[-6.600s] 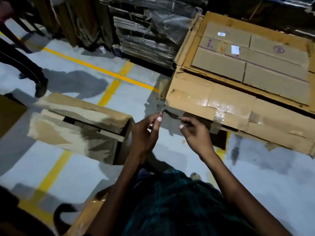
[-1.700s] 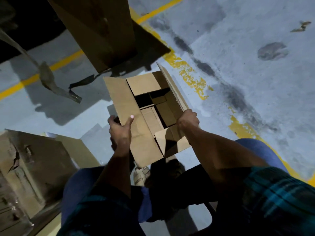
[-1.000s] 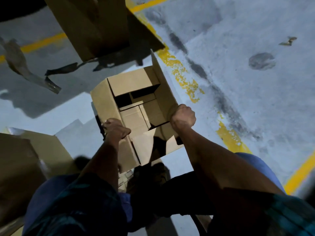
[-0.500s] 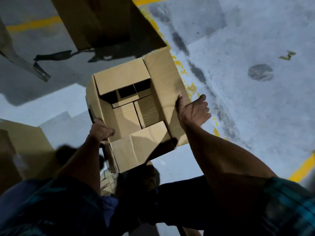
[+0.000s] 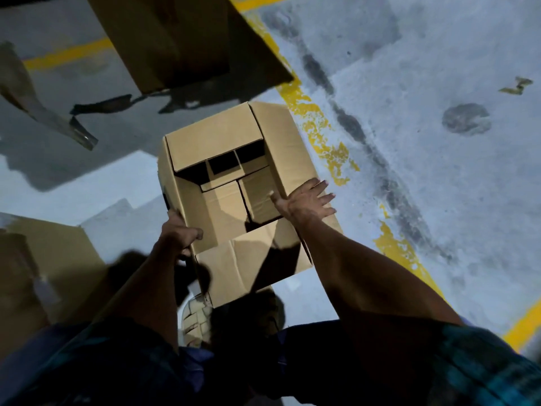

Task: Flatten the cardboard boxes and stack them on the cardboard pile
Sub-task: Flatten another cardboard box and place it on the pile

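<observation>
A plain brown corrugated cardboard box (image 5: 234, 183) is the reference item. It is held above the grey painted concrete floor (image 5: 424, 83), open end toward the camera, with its four flaps folded partly inward; dark gaps show between the far flap and the inner flaps.

Left hand (image 5: 180, 234): closed around the box's left edge, fingers curled over the rim — a firm grip. Right hand (image 5: 307, 200): open, fingers spread, palm flat against the box's right flap near its lower end; pressing, not grasping.

Beyond the box, at its far side, a larger brown cardboard carton (image 5: 175, 39) is seen in shadow. Left of the box, a strip of clear packing tape (image 5: 44, 112) hangs loose in the air, its end crumpled. Lower left of the box lies another brown cardboard piece (image 5: 49, 259), dimly lit; its form cannot be determined.

Right of the box, a worn yellow painted floor line (image 5: 322, 136) runs diagonally, flaked in places. Farther right of the box there is a dark round stain (image 5: 465, 118) on the floor, and a small scrap of debris (image 5: 516, 85) past it.

Directly below the box a light-coloured shoe (image 5: 196, 317) is partly visible.
</observation>
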### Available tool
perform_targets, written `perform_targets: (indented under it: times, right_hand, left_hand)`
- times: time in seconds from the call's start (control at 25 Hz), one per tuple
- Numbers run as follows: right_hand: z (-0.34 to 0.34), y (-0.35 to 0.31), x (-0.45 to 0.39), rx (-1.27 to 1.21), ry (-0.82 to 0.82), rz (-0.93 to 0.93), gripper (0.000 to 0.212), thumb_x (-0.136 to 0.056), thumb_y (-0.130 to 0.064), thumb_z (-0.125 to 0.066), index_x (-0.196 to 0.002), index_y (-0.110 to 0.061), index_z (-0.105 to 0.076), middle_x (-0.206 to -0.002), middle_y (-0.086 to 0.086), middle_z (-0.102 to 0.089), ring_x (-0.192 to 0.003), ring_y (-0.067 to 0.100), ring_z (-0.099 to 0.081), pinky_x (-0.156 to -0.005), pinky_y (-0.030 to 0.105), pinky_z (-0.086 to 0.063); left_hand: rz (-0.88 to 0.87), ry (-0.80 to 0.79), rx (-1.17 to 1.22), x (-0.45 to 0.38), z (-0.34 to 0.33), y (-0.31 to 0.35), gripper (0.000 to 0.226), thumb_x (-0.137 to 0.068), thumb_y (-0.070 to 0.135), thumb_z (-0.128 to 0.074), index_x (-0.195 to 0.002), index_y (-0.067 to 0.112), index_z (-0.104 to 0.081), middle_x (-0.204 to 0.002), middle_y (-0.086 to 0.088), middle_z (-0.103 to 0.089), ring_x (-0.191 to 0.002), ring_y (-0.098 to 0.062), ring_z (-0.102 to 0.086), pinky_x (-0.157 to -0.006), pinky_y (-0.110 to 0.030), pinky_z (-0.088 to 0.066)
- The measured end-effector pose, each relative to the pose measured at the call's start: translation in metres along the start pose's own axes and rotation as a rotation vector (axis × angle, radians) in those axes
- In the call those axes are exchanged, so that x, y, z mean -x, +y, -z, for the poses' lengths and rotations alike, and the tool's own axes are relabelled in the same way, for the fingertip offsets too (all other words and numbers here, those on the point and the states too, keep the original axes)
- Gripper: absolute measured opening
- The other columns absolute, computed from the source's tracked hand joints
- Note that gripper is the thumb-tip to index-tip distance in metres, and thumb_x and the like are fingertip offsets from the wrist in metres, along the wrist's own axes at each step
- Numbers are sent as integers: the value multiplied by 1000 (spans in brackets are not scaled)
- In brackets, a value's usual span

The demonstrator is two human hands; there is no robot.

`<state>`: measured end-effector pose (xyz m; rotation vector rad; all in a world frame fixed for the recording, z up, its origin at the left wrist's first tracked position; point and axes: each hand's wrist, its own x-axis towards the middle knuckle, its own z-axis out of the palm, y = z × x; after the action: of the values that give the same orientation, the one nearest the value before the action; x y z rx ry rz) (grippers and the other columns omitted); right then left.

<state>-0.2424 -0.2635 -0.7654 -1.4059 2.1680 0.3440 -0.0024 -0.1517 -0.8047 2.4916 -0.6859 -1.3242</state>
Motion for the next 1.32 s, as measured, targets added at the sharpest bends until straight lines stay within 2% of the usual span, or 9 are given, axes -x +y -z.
perform_targets:
  times: [0.2, 0.44, 0.6, 0.68, 0.84, 0.96, 1.04, 1.16, 1.32]
  right_hand:
    - [19, -3, -7, -69, -119, 235, 35, -87, -21, -60, -117, -6, -62, -124, 16, -59, -119, 37, -58, -98, 35, -47]
    - [52, 8, 11, -16, 7, 401, 6, -84, -12, -57, -86, -7, -58, -98, 20, -61, -101, 40, -62, -69, 29, -40]
    - [93, -11, 35, 10, 184, 463, 10, -80, -7, -61, -77, -10, -52, -85, 14, -53, -92, 40, -64, -64, 31, -39]
    - [115, -17, 49, 9, 304, 500, 3, -80, -4, -58, -82, -7, -60, -90, 20, -61, -93, 43, -63, -66, 34, -42]
    - [147, -1, 75, -43, 476, 555, 12, -84, -8, -58, -95, -4, -57, -101, 24, -63, -94, 46, -61, -67, 35, -34]
    - [153, 22, 92, -70, 526, 602, 9, -86, -13, -56, -90, -8, -50, -95, 25, -64, -89, 46, -60, -64, 36, -33]
    - [158, 33, 106, -117, 549, 625, 11, -87, -16, -56, -88, -7, -50, -90, 23, -64, -85, 45, -61, -64, 38, -39]
    - [165, 40, 124, -188, 578, 644, 12, -85, -15, -57, -82, -8, -47, -81, 21, -63, -78, 44, -59, -59, 38, -40]
    - [163, 45, 142, -186, 584, 650, 13, -86, -15, -57, -83, -9, -46, -77, 19, -61, -73, 43, -59, -55, 36, -37]
  left_hand:
    - [-2, -40, 64, -2, 1, -3, 51, -72, 4, -76, -105, 16, -39, -99, -19, -58, -77, -40, -60, -46, -33, -48]
    - [-61, 49, 43, 21, -7, 7, 52, -77, 20, -80, -107, 9, -39, -99, -11, -57, -80, -29, -58, -58, -30, -48]
    - [-55, 89, -50, 52, -10, 29, 75, -77, 45, -74, -129, 0, -44, -122, -20, -62, -104, -35, -62, -86, -39, -53]
    - [-116, 168, -306, 74, -4, 46, 100, -85, 43, -67, -152, -5, -11, -149, -25, -37, -131, -40, -45, -97, -44, -48]
    - [-644, 546, -694, 136, 18, 94, 89, -93, 27, -51, -156, 9, 9, -164, -18, -2, -150, -38, -10, -119, -49, -20]
    - [-951, 508, -839, 160, 31, 120, 83, -97, 31, -45, -157, 12, 9, -165, -13, 0, -152, -31, -2, -122, -46, -2]
    - [-1078, 629, -876, 172, 52, 125, 84, -95, 32, -51, -158, 16, 2, -165, -14, -5, -151, -33, -7, -121, -48, -6]
    - [-1108, 798, -821, 189, 89, 134, 90, -91, 30, -58, -158, 19, 1, -164, -16, -7, -149, -36, -15, -118, -51, -17]
    - [-1046, 952, -748, 216, 136, 149, 89, -89, 27, -57, -158, 18, -2, -165, -15, -1, -152, -33, 1, -120, -53, -2]
